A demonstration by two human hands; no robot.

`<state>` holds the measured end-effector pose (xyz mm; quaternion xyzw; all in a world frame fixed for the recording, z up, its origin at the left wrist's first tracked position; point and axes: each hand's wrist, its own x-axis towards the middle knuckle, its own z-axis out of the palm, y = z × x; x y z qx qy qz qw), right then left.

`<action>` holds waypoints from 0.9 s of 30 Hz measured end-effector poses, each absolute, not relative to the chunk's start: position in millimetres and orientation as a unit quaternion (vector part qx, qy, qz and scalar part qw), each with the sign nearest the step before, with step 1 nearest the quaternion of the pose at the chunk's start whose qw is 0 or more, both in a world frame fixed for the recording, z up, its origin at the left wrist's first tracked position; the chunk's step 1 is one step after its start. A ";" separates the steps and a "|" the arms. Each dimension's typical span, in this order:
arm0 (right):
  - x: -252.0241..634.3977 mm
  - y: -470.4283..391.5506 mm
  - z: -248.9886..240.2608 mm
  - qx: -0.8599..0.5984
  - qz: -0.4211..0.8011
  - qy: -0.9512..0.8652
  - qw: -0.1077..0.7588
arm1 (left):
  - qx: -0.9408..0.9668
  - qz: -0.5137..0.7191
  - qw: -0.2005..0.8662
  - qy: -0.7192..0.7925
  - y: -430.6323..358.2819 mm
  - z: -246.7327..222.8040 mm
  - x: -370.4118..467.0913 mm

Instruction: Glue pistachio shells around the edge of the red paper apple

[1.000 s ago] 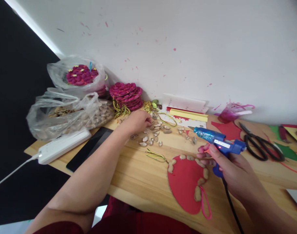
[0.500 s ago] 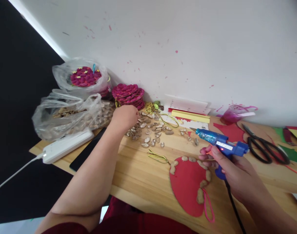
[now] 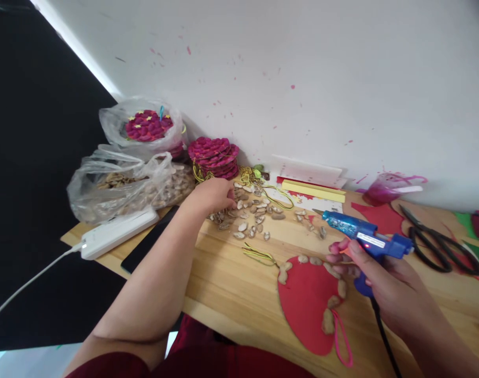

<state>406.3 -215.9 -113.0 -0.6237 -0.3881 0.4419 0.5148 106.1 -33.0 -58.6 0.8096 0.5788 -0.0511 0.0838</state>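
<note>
My left hand reaches into the loose peanut shells on the wooden table, its fingers bent down and partly hidden, so what they hold cannot be made out. My right hand is wrapped round a blue glue gun, whose nozzle points left above the table. Below it lies a red heart-shaped piece with several shells along its upper and right edge. A pink loop hangs at its lower right, and yellow-green cords lie by its upper left.
Plastic bags of shells and purple pieces stand at the left, beside a white power strip and a dark flat object. A purple stack is behind my left hand. Scissors and a stained cup lie rightward.
The view has shifted slightly, moving the table things rightward. My left hand has turned a little among the shells, showing more of its fingers. My right hand still holds the glue gun.
</note>
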 end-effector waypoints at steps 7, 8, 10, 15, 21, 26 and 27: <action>404.8 -214.6 -110.2 -0.628 0.449 -0.384 0.507 | 0.796 -0.068 0.074 0.597 -32.7 -55.8 101.5; 404.7 -214.4 -110.2 -0.633 0.446 -0.381 0.505 | 0.801 -0.070 0.081 0.589 -33.1 -57.3 102.3; 404.4 -214.1 -110.2 -0.647 0.434 -0.373 0.503 | 0.811 -0.064 0.092 0.574 -34.0 -59.7 105.1; 402.9 -213.3 -109.0 -0.656 0.420 -0.370 0.507 | 0.812 -0.029 0.075 0.578 -35.6 -54.1 107.0; 403.5 -214.1 -108.8 -0.652 0.423 -0.381 0.502 | 0.807 -0.085 0.092 0.577 -36.9 -47.9 98.0; 407.5 -214.6 -112.7 -0.650 0.418 -0.390 0.500 | 0.815 -0.083 0.102 0.564 -35.7 -59.0 103.2; 408.1 -214.6 -113.2 -0.651 0.416 -0.390 0.501 | 0.816 -0.072 0.099 0.565 -34.8 -60.5 104.3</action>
